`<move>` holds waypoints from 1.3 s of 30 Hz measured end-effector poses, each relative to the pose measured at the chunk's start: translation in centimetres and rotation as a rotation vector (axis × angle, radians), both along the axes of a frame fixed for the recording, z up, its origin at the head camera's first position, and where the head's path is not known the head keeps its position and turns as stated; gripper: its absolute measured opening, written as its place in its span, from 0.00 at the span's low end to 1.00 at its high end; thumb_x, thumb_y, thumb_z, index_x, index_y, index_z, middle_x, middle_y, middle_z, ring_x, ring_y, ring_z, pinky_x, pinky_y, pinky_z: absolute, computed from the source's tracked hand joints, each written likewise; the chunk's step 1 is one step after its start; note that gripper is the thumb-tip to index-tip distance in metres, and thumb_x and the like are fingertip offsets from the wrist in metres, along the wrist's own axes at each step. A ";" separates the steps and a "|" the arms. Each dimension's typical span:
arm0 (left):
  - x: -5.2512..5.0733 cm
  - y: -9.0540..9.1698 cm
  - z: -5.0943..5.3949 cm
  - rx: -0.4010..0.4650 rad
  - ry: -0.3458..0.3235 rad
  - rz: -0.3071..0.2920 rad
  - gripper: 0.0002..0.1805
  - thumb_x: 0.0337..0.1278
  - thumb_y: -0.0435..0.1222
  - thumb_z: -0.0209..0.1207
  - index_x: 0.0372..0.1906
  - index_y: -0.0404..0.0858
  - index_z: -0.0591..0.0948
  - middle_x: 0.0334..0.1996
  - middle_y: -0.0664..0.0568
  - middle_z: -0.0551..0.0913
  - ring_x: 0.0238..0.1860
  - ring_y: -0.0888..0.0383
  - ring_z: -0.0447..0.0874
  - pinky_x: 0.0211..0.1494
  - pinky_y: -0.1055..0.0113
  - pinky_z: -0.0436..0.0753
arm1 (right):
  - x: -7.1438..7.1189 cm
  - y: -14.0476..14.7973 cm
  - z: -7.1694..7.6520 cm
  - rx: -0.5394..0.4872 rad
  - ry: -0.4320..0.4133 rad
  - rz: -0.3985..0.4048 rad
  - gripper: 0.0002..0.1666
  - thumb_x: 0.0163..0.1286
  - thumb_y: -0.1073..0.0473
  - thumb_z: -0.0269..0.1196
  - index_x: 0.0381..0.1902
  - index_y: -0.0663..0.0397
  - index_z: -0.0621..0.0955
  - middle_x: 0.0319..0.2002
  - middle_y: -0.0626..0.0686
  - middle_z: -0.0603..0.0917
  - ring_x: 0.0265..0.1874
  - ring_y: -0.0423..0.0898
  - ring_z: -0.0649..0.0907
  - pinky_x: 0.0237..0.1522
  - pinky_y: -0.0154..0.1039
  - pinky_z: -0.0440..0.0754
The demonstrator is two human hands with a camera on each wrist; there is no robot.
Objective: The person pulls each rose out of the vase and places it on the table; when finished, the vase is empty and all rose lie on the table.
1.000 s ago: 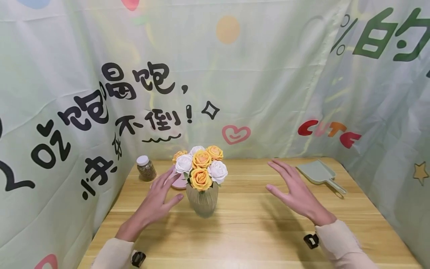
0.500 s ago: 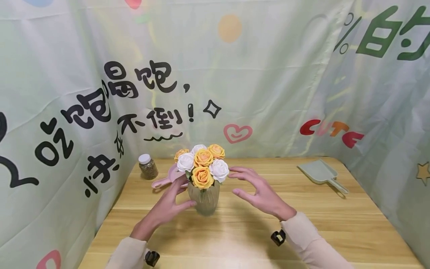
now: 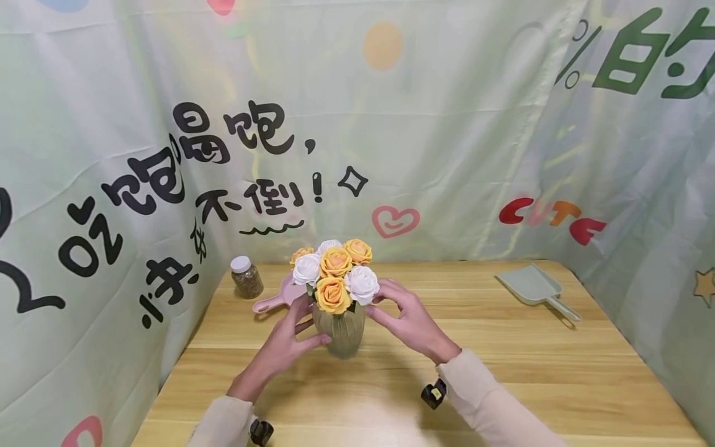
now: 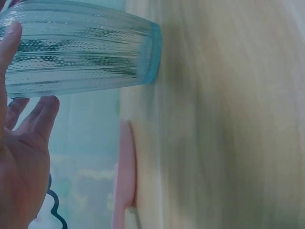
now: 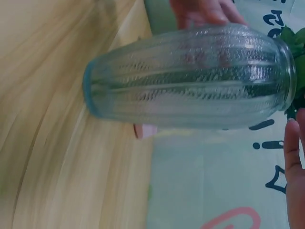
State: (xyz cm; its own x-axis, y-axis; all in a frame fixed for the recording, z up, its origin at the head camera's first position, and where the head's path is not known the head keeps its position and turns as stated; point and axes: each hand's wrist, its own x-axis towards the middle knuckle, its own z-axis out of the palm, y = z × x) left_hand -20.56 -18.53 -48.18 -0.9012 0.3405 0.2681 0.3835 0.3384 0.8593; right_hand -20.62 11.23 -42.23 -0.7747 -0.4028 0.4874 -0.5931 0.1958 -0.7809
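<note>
A ribbed clear glass vase (image 3: 347,338) stands upright on the wooden table, holding a bunch of yellow and white roses (image 3: 334,294). My left hand (image 3: 283,343) grips the vase from its left side, thumb in front and fingers behind; in the left wrist view the thumb crosses the glass (image 4: 86,52). On the other side, my right hand (image 3: 414,323) has its fingers beside the vase rim and the lower right white rose. In the right wrist view its fingertips lie close to the green leaves (image 5: 299,71); whether they touch is unclear.
Behind the vase, to the left, lies a pink dustpan-like tool (image 3: 274,302), partly hidden. A white-lidded jar (image 3: 246,279) stands at the back left. A pale green dustpan (image 3: 530,287) lies at the back right. Printed curtains (image 3: 458,155) hang around the table (image 3: 530,360).
My right hand has moved left from open space to beside the flowers and vase rim. My left hand has shifted right and closed around the vase, revealing the pink handle.
</note>
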 end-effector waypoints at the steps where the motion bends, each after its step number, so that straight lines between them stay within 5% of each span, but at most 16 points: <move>1: 0.0 0.0 -0.1 0.010 0.003 0.002 0.54 0.64 0.37 0.77 0.87 0.42 0.56 0.81 0.33 0.67 0.78 0.31 0.72 0.78 0.40 0.81 | 0.0 -0.2 0.1 -0.019 -0.009 0.008 0.13 0.79 0.63 0.69 0.57 0.50 0.88 0.65 0.51 0.86 0.62 0.43 0.83 0.65 0.42 0.87; 5: 0.1 0.3 -0.6 0.036 0.003 0.004 0.53 0.65 0.34 0.76 0.86 0.40 0.56 0.82 0.32 0.66 0.78 0.30 0.71 0.77 0.38 0.80 | 0.3 -0.7 0.2 -0.045 0.001 0.054 0.11 0.80 0.65 0.67 0.55 0.50 0.88 0.65 0.51 0.86 0.64 0.43 0.83 0.68 0.39 0.85; 11: 0.2 0.4 -1.2 0.069 -0.045 0.001 0.56 0.65 0.35 0.76 0.88 0.46 0.53 0.85 0.38 0.61 0.80 0.30 0.68 0.79 0.36 0.78 | 0.5 -1.4 0.3 0.043 0.103 0.061 0.10 0.80 0.63 0.67 0.54 0.47 0.89 0.58 0.48 0.90 0.63 0.45 0.83 0.68 0.43 0.85; 24: 0.4 0.6 -1.0 0.062 -0.107 0.033 0.57 0.65 0.36 0.76 0.89 0.46 0.51 0.85 0.40 0.63 0.82 0.34 0.66 0.80 0.39 0.78 | 1.2 -2.4 0.8 0.104 0.208 0.074 0.09 0.79 0.68 0.66 0.48 0.52 0.91 0.62 0.54 0.88 0.66 0.53 0.84 0.70 0.49 0.86; 27: 0.4 0.7 -1.0 0.063 -0.097 0.034 0.56 0.66 0.36 0.76 0.89 0.46 0.52 0.84 0.39 0.64 0.81 0.34 0.67 0.80 0.38 0.78 | 1.2 -2.6 0.6 0.086 0.247 0.027 0.09 0.78 0.68 0.67 0.47 0.51 0.90 0.58 0.53 0.89 0.62 0.51 0.85 0.66 0.49 0.88; 33: 0.3 0.7 -1.2 0.062 -0.081 0.023 0.58 0.65 0.37 0.76 0.89 0.50 0.51 0.84 0.39 0.64 0.80 0.34 0.69 0.80 0.38 0.78 | 0.7 -2.2 0.0 -0.085 0.182 -0.116 0.11 0.77 0.70 0.67 0.50 0.51 0.88 0.49 0.50 0.88 0.51 0.47 0.86 0.56 0.42 0.91; 39: 0.3 0.6 -1.1 0.071 -0.078 0.021 0.57 0.66 0.37 0.76 0.89 0.47 0.51 0.85 0.39 0.62 0.80 0.33 0.70 0.80 0.38 0.78 | -0.1 -2.0 -0.4 -0.097 0.116 -0.143 0.12 0.79 0.67 0.67 0.55 0.50 0.89 0.59 0.51 0.83 0.60 0.45 0.82 0.57 0.44 0.91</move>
